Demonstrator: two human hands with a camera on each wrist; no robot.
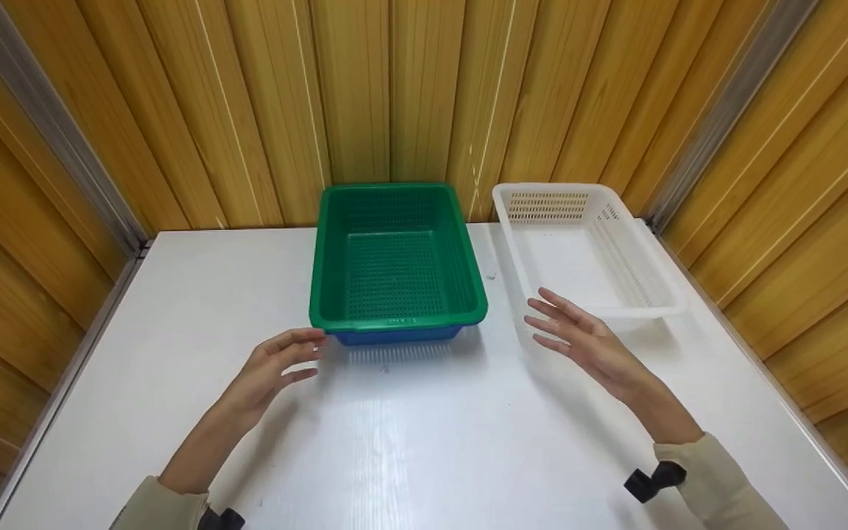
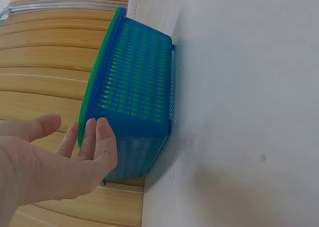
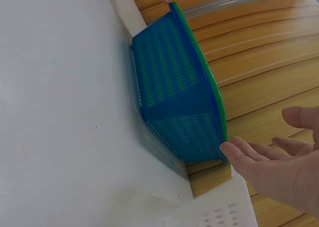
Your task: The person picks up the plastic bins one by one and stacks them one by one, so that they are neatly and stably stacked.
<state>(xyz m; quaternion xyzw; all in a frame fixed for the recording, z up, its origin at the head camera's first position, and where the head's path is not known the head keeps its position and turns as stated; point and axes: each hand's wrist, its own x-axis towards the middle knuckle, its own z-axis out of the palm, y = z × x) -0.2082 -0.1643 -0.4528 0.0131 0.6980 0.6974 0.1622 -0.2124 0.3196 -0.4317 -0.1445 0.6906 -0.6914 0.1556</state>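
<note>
A green perforated plastic basket (image 1: 394, 325) sits nested inside a blue basket (image 1: 398, 338), whose slotted sides show in both wrist views. Close to the stack's front left corner is my left hand (image 1: 269, 372), its fingers extended and slightly bent; whether the fingertips touch the rim cannot be told. My right hand (image 1: 593, 346), fingers spread and holding nothing, hovers at the near left corner of a white basket (image 1: 623, 312), to the right of the green one. From the right wrist view, the right hand (image 3: 284, 170) appears with its palm turned up toward the stack.
All the baskets stand toward the back of a white table (image 1: 394, 456). Behind them rises a wood-patterned panel wall (image 1: 424, 88), with similar panels on both sides. Metal posts (image 1: 733, 110) line the corners. Sleeves with black wrist straps (image 1: 656, 478) cover the forearms.
</note>
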